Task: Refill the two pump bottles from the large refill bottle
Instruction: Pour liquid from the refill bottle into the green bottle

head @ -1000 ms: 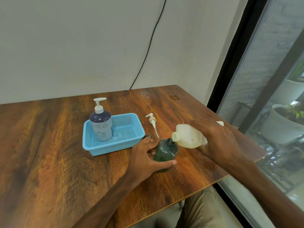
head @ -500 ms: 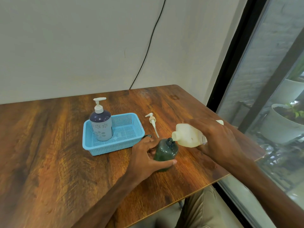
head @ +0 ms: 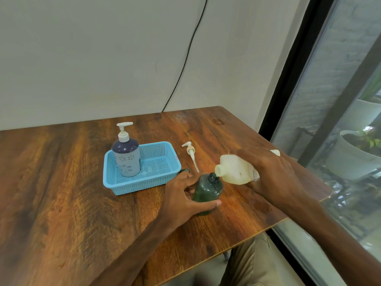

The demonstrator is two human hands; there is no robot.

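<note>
Tipping: right hand [head: 274, 172] grip holds cream refill bottle [head: 235, 170] | left hand [head: 185, 195] grip holds dark-green bottle [head: 207, 193], seemingly filling

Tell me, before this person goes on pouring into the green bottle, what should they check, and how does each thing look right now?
1. Refill bottle spout sits over the green bottle mouth: ok.
2. Left hand steadies the green bottle on the table: ok.
3. Right hand grips the tilted refill bottle: ok.
4. Fill level in the green bottle: cannot tell, its dark wall hides it.
5. Removed pump lies clear of the pour, beside the basket: ok.
6. Blue pump bottle opened for its turn: not ok, its pump is on.
</note>
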